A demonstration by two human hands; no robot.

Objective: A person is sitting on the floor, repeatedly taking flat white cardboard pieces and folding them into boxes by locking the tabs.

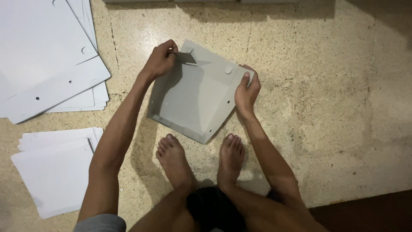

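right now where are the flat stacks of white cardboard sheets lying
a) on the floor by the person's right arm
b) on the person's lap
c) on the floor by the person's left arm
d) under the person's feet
c: two stacks of flat white cardboard sheets lie on the floor beside the left hand and arm, while the right hand side shows only bare floor; both hands grip the half-folded grey cardboard box.

Between your hands you have a plain pale grey cardboard sheet (195, 99), unprinted, with a darker grey shadow along its folded edges. At ten o'clock lies a stack of white sheets (47, 56), dotted with small dark punched holes. At eight o'clock sits a second pile of white sheets (56, 172), plain. The floor (322, 107) under you is speckled beige and yellow terrazzo, with dark cracks and joints.
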